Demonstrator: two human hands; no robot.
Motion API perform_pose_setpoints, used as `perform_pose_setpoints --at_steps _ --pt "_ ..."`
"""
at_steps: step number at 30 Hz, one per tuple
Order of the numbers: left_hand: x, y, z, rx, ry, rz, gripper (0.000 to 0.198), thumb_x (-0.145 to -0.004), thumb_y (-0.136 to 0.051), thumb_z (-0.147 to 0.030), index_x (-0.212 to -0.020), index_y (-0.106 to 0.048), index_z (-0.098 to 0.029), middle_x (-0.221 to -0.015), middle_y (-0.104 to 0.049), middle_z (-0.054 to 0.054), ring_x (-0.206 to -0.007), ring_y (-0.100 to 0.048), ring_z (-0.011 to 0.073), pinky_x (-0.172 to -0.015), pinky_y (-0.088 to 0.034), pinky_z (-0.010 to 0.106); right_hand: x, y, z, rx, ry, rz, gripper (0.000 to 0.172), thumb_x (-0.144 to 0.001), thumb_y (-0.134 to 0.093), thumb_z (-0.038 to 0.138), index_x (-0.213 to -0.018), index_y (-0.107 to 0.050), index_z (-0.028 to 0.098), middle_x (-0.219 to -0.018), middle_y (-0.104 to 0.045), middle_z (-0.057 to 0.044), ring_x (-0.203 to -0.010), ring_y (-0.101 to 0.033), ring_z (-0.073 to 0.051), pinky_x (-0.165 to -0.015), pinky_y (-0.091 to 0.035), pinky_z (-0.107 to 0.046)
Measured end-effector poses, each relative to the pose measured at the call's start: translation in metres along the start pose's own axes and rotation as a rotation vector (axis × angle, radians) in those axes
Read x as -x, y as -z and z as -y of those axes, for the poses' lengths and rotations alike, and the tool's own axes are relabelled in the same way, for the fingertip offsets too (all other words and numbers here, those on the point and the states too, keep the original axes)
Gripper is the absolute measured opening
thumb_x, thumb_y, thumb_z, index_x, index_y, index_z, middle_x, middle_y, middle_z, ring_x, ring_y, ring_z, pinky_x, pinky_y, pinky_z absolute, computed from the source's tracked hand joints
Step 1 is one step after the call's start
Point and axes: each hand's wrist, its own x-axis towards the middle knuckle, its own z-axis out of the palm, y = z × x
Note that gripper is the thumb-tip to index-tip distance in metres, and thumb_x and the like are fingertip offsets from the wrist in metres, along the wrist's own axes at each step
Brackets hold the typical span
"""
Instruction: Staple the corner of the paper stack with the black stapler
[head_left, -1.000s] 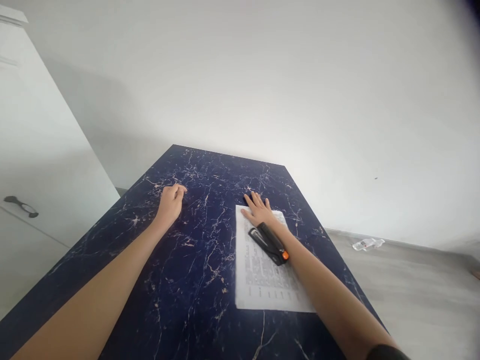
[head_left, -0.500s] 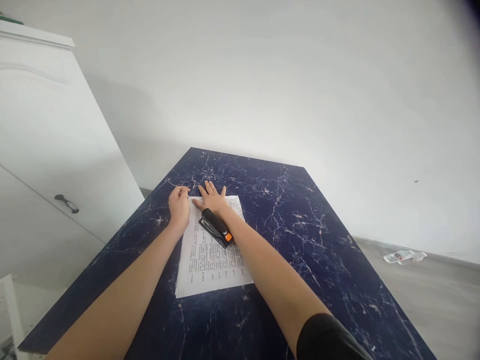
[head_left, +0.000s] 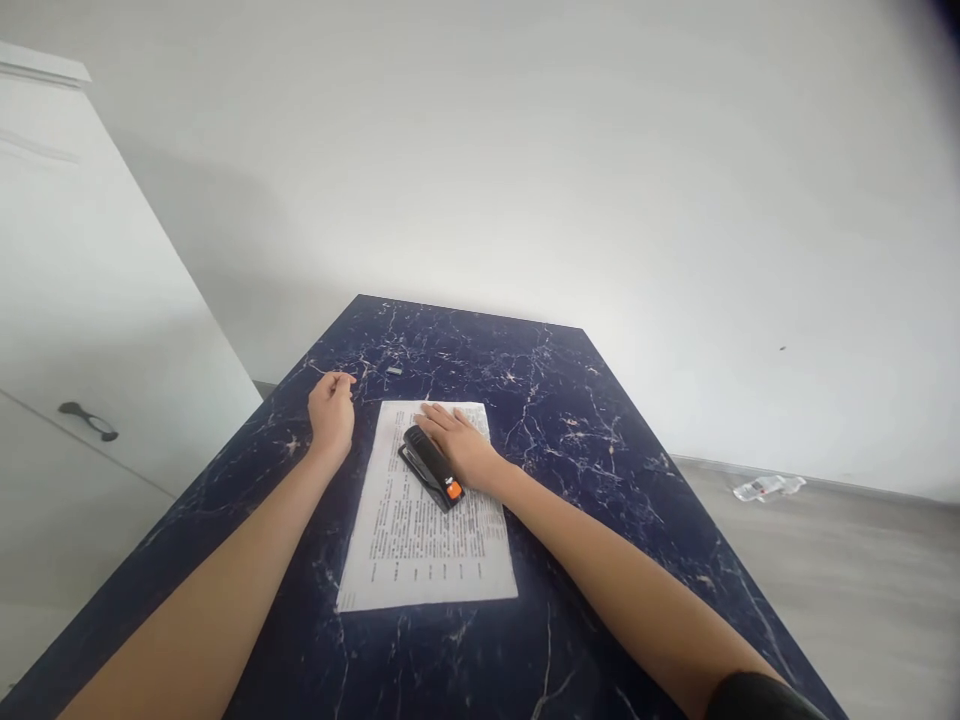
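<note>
A printed white paper sheet (head_left: 420,530) lies on the dark blue marble table (head_left: 600,500). A black stapler with an orange end (head_left: 430,466) rests on the sheet's upper half. My right hand (head_left: 461,445) lies flat on the paper with fingers stretched out, its side against the stapler. My left hand (head_left: 331,410) rests on the table just left of the sheet, fingers curled loosely with nothing seen in them. A small strip of staples (head_left: 394,370) lies on the table beyond the paper.
A white cabinet with a dark handle (head_left: 88,421) stands to the left of the table. A plastic bottle (head_left: 765,487) lies on the grey floor at the right, by the white wall.
The paper with the stapler slid left toward my left hand under my right hand. My right hand has drawn back to beside the stapler; the left hand now sits off the sheet.
</note>
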Motion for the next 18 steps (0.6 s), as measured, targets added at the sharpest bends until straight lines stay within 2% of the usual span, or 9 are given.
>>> perform_pose_setpoints --at_steps 2,3,6,8,10,12,14,16,18 --pt "0.006 0.002 -0.012 -0.045 -0.08 0.083 0.02 -0.088 -0.053 -0.031 -0.08 -0.066 -0.02 -0.079 -0.064 0.001 -0.071 -0.057 0.0175 -0.065 -0.041 0.027 0.014 0.001 -0.007 -0.028 -0.027 -0.031 0.048 -0.107 -0.034 0.026 -0.153 -0.044 0.016 -0.164 -0.035 -0.014 -0.154 -0.028 -0.029 -0.126 -0.021 -0.055" --pt "0.01 0.002 -0.019 -0.073 -0.147 0.165 0.021 -0.09 -0.053 -0.031 -0.08 -0.067 -0.02 -0.08 -0.065 0.002 -0.074 -0.059 0.0182 -0.068 -0.042 0.028 0.02 0.004 -0.011 -0.055 -0.034 -0.046 0.047 -0.106 -0.036 0.026 -0.151 -0.045 0.017 -0.163 -0.036 -0.014 -0.153 -0.029 -0.029 -0.125 -0.021 -0.056" --pt "0.026 0.001 -0.042 -0.137 -0.436 0.598 0.024 -0.096 -0.052 -0.032 -0.09 -0.071 -0.019 -0.092 -0.07 0.005 -0.083 -0.062 0.0195 -0.077 -0.045 0.03 0.034 0.018 -0.012 -0.198 -0.063 -0.149 0.037 -0.102 -0.045 0.024 -0.137 -0.057 0.02 -0.153 -0.05 -0.013 -0.143 -0.045 -0.027 -0.119 -0.033 -0.052" --pt "0.036 -0.001 -0.052 -0.141 -0.559 0.899 0.026 -0.099 -0.049 -0.032 -0.098 -0.072 -0.02 -0.097 -0.07 0.006 -0.085 -0.063 0.0192 -0.079 -0.046 0.031 0.045 0.034 -0.004 -0.283 -0.13 -0.245 0.022 -0.102 -0.049 0.027 -0.115 -0.065 0.02 -0.13 -0.066 -0.011 -0.122 -0.061 -0.025 -0.105 -0.047 -0.046" --pt "0.042 -0.003 -0.056 -0.121 -0.594 1.1 0.026 -0.1 -0.049 -0.032 -0.101 -0.073 -0.021 -0.098 -0.069 0.007 -0.087 -0.063 0.0191 -0.08 -0.048 0.031 0.06 0.047 0.012 -0.325 -0.197 -0.263 0.019 -0.1 -0.055 0.037 -0.098 -0.064 0.021 -0.103 -0.07 -0.007 -0.095 -0.065 -0.021 -0.084 -0.052 -0.038" --pt "0.044 -0.004 -0.055 -0.116 -0.59 1.199 0.025 -0.1 -0.05 -0.032 -0.097 -0.073 -0.022 -0.096 -0.068 0.006 -0.086 -0.062 0.0192 -0.079 -0.048 0.031 0.076 0.054 0.029 -0.349 -0.196 -0.165 0.029 -0.089 -0.07 0.046 -0.099 -0.061 0.021 -0.098 -0.067 -0.005 -0.084 -0.061 -0.02 -0.07 -0.05 -0.033" --pt "0.044 -0.006 -0.052 -0.136 -0.591 1.238 0.024 -0.099 -0.051 -0.03 -0.091 -0.072 -0.021 -0.091 -0.066 0.006 -0.084 -0.061 0.0193 -0.077 -0.048 0.031 0.09 0.054 0.04 -0.324 -0.194 -0.096 0.038 -0.079 -0.079 0.043 -0.103 -0.06 0.021 -0.098 -0.066 -0.005 -0.081 -0.06 -0.02 -0.064 -0.047 -0.031" --pt "0.043 -0.007 -0.049 -0.146 -0.591 1.253 0.022 -0.097 -0.052 -0.027 -0.089 -0.071 -0.021 -0.088 -0.065 0.005 -0.082 -0.06 0.0195 -0.075 -0.047 0.032 0.097 0.051 0.041 -0.283 -0.229 -0.105 0.029 -0.081 -0.076 0.032 -0.103 -0.062 0.021 -0.093 -0.067 -0.005 -0.077 -0.06 -0.02 -0.063 -0.046 -0.031" --pt "0.042 -0.007 -0.047 -0.146 -0.564 1.25 0.02 -0.096 -0.051 -0.025 -0.092 -0.071 -0.02 -0.089 -0.064 0.005 -0.082 -0.059 0.0197 -0.074 -0.047 0.032 0.097 0.051 0.031 -0.279 -0.268 -0.168 0.021 -0.086 -0.068 0.024 -0.107 -0.066 0.021 -0.09 -0.069 -0.004 -0.076 -0.061 -0.019 -0.068 -0.048 -0.033"
